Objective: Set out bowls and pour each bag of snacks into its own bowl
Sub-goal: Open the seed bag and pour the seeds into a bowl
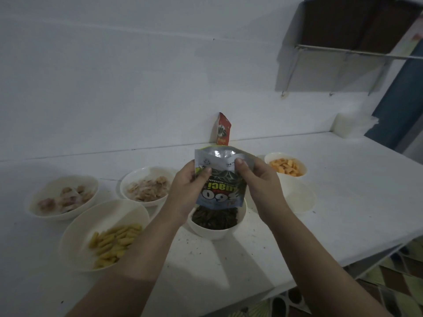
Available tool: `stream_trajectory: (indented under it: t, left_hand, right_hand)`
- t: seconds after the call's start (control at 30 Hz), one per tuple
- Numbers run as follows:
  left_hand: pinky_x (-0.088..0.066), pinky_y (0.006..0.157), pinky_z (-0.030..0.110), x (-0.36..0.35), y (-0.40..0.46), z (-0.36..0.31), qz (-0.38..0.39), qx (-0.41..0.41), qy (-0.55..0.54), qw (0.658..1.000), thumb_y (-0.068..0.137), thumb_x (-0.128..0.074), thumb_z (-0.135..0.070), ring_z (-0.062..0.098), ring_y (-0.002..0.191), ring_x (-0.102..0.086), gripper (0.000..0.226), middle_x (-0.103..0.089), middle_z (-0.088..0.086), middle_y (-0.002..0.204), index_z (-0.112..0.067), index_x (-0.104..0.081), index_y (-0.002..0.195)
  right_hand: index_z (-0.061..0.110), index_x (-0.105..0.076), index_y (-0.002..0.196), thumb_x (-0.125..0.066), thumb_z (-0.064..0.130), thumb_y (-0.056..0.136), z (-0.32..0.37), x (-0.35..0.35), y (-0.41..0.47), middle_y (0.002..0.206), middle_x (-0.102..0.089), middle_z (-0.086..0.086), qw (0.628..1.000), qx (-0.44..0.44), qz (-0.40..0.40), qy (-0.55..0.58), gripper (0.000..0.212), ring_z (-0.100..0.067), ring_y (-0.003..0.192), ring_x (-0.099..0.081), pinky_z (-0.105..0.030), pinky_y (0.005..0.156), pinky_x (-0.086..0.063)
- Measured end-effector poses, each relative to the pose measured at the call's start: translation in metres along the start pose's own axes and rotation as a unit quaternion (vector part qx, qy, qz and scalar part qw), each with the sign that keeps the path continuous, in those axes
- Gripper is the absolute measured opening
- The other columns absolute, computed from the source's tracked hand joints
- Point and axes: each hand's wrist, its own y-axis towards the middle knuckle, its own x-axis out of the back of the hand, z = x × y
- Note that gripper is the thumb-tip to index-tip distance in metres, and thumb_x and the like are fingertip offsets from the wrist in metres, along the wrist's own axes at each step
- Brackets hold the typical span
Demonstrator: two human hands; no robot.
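Observation:
My left hand (pixel 191 188) and my right hand (pixel 256 179) both pinch a seed bag (pixel 219 179) held upside down, its mouth just above a white bowl (pixel 216 233) of dark seeds (pixel 215 218). A red snack bag (pixel 223 130) leans upright on the wall behind. White bowls hold yellow sticks (pixel 114 241), pale wrapped snacks (pixel 65 199), brownish snacks (pixel 148 187) and orange crackers (pixel 286 167). A bowl (pixel 302 197) with nothing visible inside sits at the right.
The white table (pixel 343 179) ends in an edge at the lower right, with patterned floor (pixel 389 282) below. A stack of white containers (pixel 348 125) stands at the back right corner. A wall shelf (pixel 343 51) hangs above.

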Motion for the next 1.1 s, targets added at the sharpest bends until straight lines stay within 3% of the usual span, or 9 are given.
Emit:
stream_trajectory:
  t: [0.27,0.43,0.57,0.63,0.73,0.9,1.0,1.1]
  left_hand:
    - [-0.058,0.081,0.043,-0.002,0.017,-0.007,-0.072,-0.037,-0.01,0.997,0.094,-0.062,-0.026,0.025,0.092,-0.072,0.014,-0.076,0.005,0.094,-0.016,-0.071,0.094]
    - [-0.059,0.077,0.031,-0.001,0.014,-0.002,-0.014,-0.027,-0.015,0.999,0.084,-0.07,-0.021,0.019,0.095,-0.072,0.017,-0.077,-0.003,0.095,-0.017,-0.069,0.101]
    - [-0.058,0.088,0.032,0.006,0.012,0.009,0.04,0.004,0.044,0.998,0.084,-0.07,-0.016,0.011,0.099,-0.071,0.019,-0.076,-0.017,0.093,-0.025,-0.068,0.1]
    - [-0.058,0.082,0.027,0.01,0.013,0.009,0.049,-0.004,0.049,0.998,0.086,-0.068,-0.013,0.014,0.099,-0.071,0.018,-0.076,-0.016,0.093,-0.023,-0.067,0.1]
    - [-0.056,0.078,0.021,0.011,0.007,0.014,0.084,-0.008,0.054,0.995,0.089,-0.064,-0.007,0.007,0.097,-0.071,0.022,-0.076,-0.017,0.097,-0.022,-0.065,0.105]
    - [-0.056,0.089,0.032,0.011,0.009,0.015,0.075,-0.027,0.119,0.99,0.09,-0.066,-0.02,0.008,0.103,-0.069,0.02,-0.074,-0.016,0.105,-0.031,-0.065,0.106]
    - [-0.057,0.082,0.026,0.006,0.013,0.0,0.029,-0.031,0.044,0.998,0.093,-0.061,-0.017,0.011,0.098,-0.07,0.014,-0.075,-0.013,0.099,-0.025,-0.066,0.104]
    - [-0.06,0.077,0.038,0.002,0.016,-0.016,-0.032,-0.051,-0.042,0.997,0.094,-0.058,-0.017,0.024,0.092,-0.073,0.012,-0.077,0.001,0.095,-0.015,-0.068,0.1]
  right_hand:
    - [0.004,-0.075,0.106,-0.064,0.017,0.093,-0.015,0.005,-0.002,0.098,-0.077,-0.009,1.0,-0.02,0.005,0.005,0.021,-0.019,0.093,-0.073,-0.026,0.075,-0.056]
    - [-0.003,-0.071,0.105,-0.064,0.018,0.093,-0.003,0.008,0.009,0.097,-0.076,-0.018,0.999,-0.014,-0.018,0.048,0.025,-0.031,0.091,-0.074,-0.044,0.077,-0.06]
    - [-0.002,-0.071,0.104,-0.061,0.013,0.094,0.008,0.004,0.014,0.095,-0.076,-0.016,0.995,0.005,-0.035,0.09,0.02,-0.027,0.086,-0.074,-0.041,0.075,-0.062]
    - [-0.003,-0.07,0.106,-0.06,0.013,0.095,0.011,0.002,0.015,0.098,-0.075,-0.019,0.992,0.011,-0.044,0.122,0.021,-0.029,0.088,-0.074,-0.043,0.074,-0.061]
    - [-0.009,-0.066,0.108,-0.058,0.011,0.097,0.017,0.005,0.018,0.092,-0.076,-0.014,0.989,0.022,-0.052,0.138,0.024,-0.021,0.08,-0.074,-0.028,0.064,-0.058]
    - [-0.002,-0.068,0.101,-0.058,0.011,0.097,0.022,0.004,0.02,0.085,-0.077,-0.006,0.991,0.045,-0.058,0.111,0.018,-0.018,0.079,-0.074,-0.027,0.064,-0.058]
    - [0.007,-0.072,0.1,-0.06,0.016,0.097,0.017,0.001,0.022,0.093,-0.077,-0.008,0.995,0.064,-0.056,0.047,0.016,-0.025,0.09,-0.073,-0.037,0.075,-0.06]
    - [0.013,-0.071,0.104,-0.059,0.015,0.097,0.009,-0.002,0.016,0.1,-0.076,-0.005,0.996,0.069,-0.015,0.051,0.014,-0.02,0.096,-0.072,-0.037,0.077,-0.059]
